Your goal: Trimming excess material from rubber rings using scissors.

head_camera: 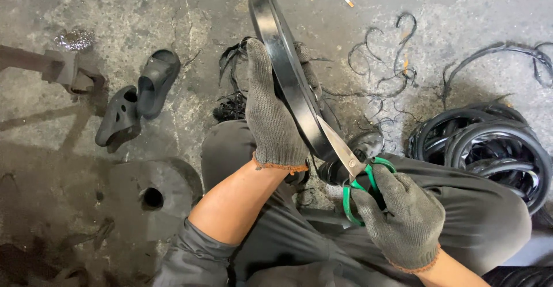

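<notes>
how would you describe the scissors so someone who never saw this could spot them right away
Start at the big black rubber ring held upright in the middle by the gloved left hand. Follow its lower edge down to the right hand, also in a grey knit glove. The scissors are there, steel blades against the ring's rim; their bright green handles are the only green among the black rubber.

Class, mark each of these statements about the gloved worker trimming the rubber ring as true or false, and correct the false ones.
1. The left hand grips a black rubber ring. True.
2. The right hand holds red-handled pliers. False: it holds green-handled scissors.
3. Both hands are bare. False: both wear grey knitted gloves.
4. A pair of black sandals lies on the concrete floor. True.
5. A pile of black rubber rings lies to the person's right. True.
</notes>
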